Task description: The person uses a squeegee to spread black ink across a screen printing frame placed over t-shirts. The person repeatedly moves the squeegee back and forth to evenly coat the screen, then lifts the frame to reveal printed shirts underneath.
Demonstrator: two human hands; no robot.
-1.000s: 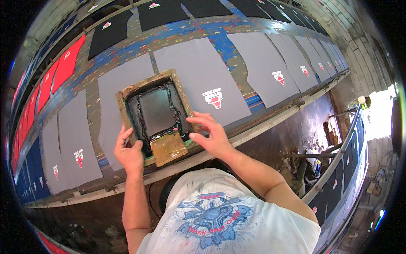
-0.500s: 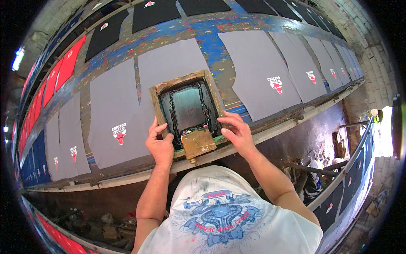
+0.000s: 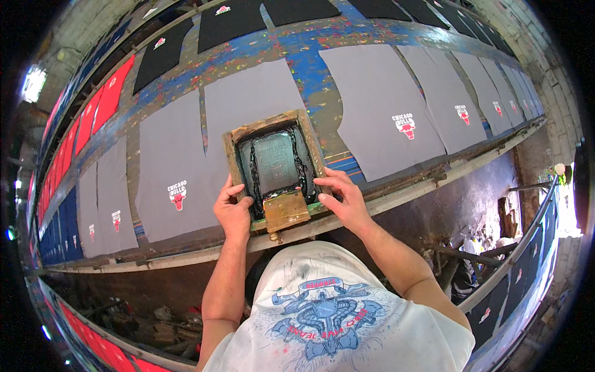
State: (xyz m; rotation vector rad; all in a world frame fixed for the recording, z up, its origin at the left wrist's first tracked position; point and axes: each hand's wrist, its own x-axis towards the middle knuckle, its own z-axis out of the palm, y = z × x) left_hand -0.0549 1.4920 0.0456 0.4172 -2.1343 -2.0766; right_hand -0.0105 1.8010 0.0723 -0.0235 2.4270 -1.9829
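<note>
Long counter (image 3: 313, 65), stained blue and brown with specks of colour, runs across the head view, with a brick wall (image 3: 533, 46) at far right. Gray cloth panels line its near side, black panels (image 3: 230, 28) the far side, red panels (image 3: 114, 94) toward the left. Wooden frame (image 3: 263, 126) lies near the counter's front edge, over the lower part of one gray panel (image 3: 253, 90); contact underneath cannot be told. Left grip (image 3: 233, 216) is clamped on the frame's left bar close to the near corner, fingers outside, thumb over the top. Right grip (image 3: 344, 198) is clamped on the right bar at about the same level, index finger and thumb spread along it, thumb lower. Frame therefore sits between the two grips, most of its length beyond them, away from the body. Inside: gray-green mesh (image 3: 274, 162), faint design visible, glossy black edging. Tan block (image 3: 286, 211) lies tilted across the near end, between both thumbs, apart from each. Adjacent panel at left (image 3: 166, 146) carries a red-and-white print (image 3: 178, 198).
</note>
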